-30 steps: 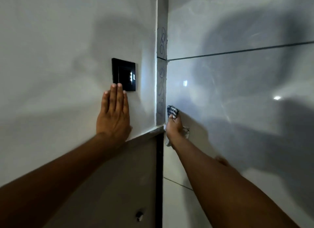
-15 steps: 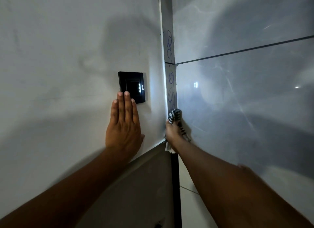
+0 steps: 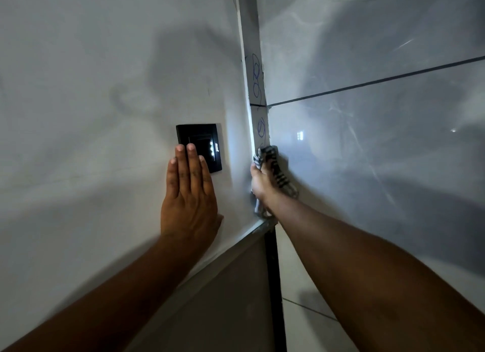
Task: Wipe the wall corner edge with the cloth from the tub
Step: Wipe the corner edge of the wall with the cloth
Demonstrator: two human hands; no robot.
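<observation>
The wall corner edge (image 3: 256, 71) is a narrow pale strip running up the middle, with blue pen scribbles on it. My right hand (image 3: 261, 183) grips a striped grey-and-white cloth (image 3: 273, 162) and presses it against the strip just below the scribbles. Part of the cloth hangs under my wrist. My left hand (image 3: 190, 194) lies flat on the white wall to the left, fingers together, its fingertips overlapping the lower edge of a black switch plate (image 3: 200, 139). The tub is out of view.
Glossy grey tiles (image 3: 380, 155) with dark grout lines cover the wall to the right of the corner. Below my hands a grey ledge (image 3: 236, 244) runs diagonally, with a dark vertical gap (image 3: 273, 286) under the corner.
My right hand has slid the cloth up along the corner strip towards the scribbles. My left hand has crept up to the switch plate. The camera has tilted upward a little.
</observation>
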